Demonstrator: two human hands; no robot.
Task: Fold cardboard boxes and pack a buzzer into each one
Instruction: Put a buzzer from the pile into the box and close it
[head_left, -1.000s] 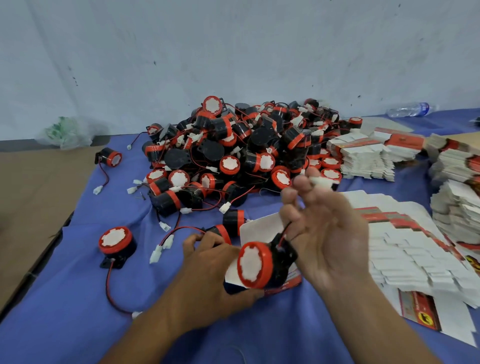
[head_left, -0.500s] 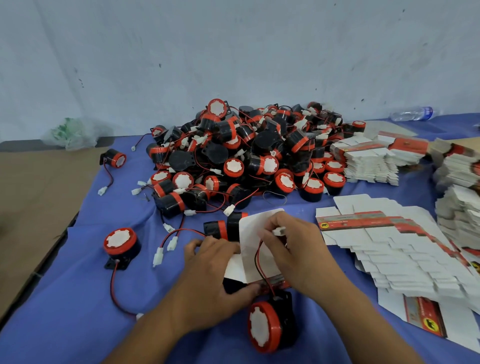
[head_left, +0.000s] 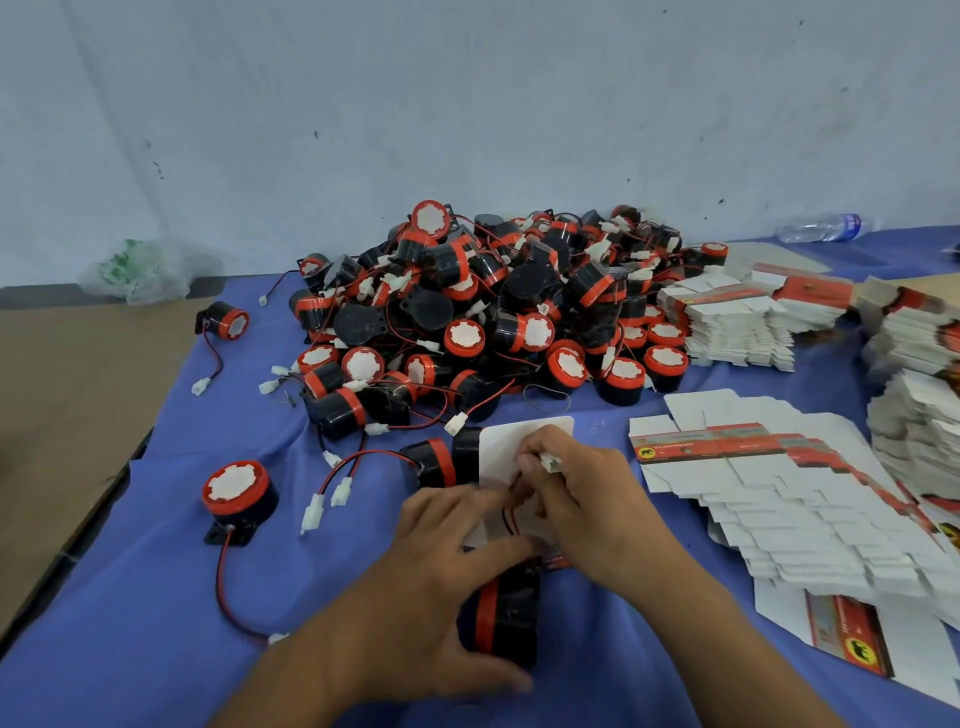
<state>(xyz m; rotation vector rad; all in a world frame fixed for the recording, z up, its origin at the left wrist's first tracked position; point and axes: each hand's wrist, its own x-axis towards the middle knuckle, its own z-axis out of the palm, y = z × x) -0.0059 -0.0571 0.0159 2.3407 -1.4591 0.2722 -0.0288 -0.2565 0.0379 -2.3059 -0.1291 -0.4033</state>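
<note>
A black buzzer with a red ring (head_left: 506, 618) lies on its side on the blue cloth (head_left: 130, 597) near me. My left hand (head_left: 436, 587) grips it, thumb below, fingers reaching over onto a small white cardboard box (head_left: 506, 447) whose flap stands up. My right hand (head_left: 587, 504) pinches the buzzer's white connector (head_left: 551, 461) over the box mouth, and the red and black wire (head_left: 508, 519) loops between my hands. The box body is mostly hidden under my hands.
A big heap of buzzers (head_left: 493, 312) fills the back middle. Loose buzzers (head_left: 236, 491) with trailing wires lie at left. Flat box blanks (head_left: 810, 499) fan out at right, with stacks (head_left: 737, 322) behind. A water bottle (head_left: 823, 227) lies by the wall.
The buzzer went from held up in the air down to the cloth in front of the box. My right hand moved to the box mouth with the connector and wire; my left now grips the buzzer.
</note>
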